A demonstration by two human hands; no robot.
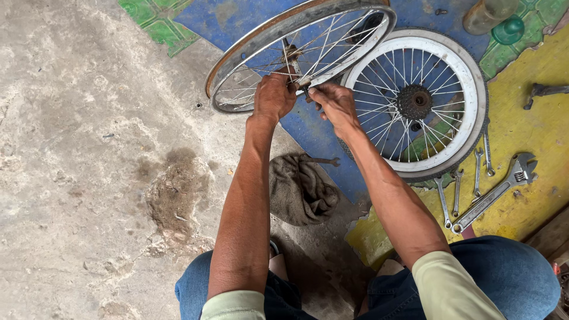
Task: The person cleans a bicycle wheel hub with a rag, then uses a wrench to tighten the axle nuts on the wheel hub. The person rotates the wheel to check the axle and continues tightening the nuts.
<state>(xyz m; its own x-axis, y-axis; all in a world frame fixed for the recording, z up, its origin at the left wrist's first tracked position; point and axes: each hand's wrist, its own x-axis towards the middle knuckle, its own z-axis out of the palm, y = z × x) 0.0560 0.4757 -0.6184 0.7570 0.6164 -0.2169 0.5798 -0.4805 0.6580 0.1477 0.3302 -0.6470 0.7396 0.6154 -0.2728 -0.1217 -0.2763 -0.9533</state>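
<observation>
A bare spoked bicycle rim [249, 50] with a rusty outer edge stands tilted above the floor. My left hand [272, 95] grips its hub axle from the near side. My right hand [335, 104] pinches a small part at the same axle end, fingers closed on it. Behind it lies a second wheel [471, 89] flat on the floor, white-rimmed with a tyre and a dark sprocket [415, 102] at its centre.
A crumpled grey-brown rag [299, 189] lies between my arms, a small spanner [325, 160] at its edge. Several spanners [456, 192] and an adjustable wrench [498, 191] lie at the right on a yellow and blue mat [527, 139]. A bottle [486, 13] stands top right.
</observation>
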